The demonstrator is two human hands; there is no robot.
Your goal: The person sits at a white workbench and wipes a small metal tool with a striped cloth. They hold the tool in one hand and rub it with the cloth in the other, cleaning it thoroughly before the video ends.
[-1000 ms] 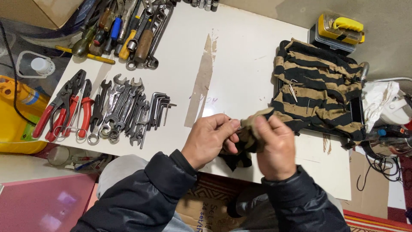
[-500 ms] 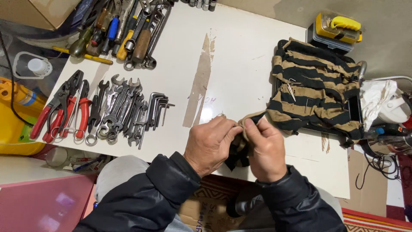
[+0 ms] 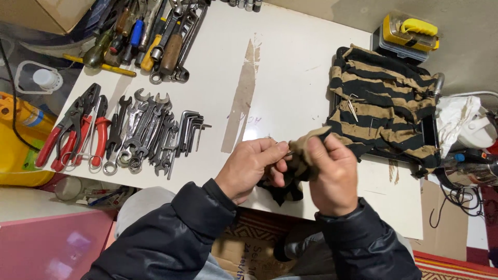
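Hands (image 3: 254, 166) (image 3: 332, 173) both clench striped cloth (image 3: 303, 158), perhaps around 1 small metal piece.

Left hand (image 3: 254, 166) and right hand (image 3: 332, 173) meet over the white worktop's (image 3: 290, 67) near edge, gripping a corner of the black-and-tan striped cloth (image 3: 384, 111); wrenches (image 3: 142, 129) lie left.

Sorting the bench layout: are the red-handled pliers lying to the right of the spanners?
No, the red-handled pliers lie left of the spanners, at the table's left edge.
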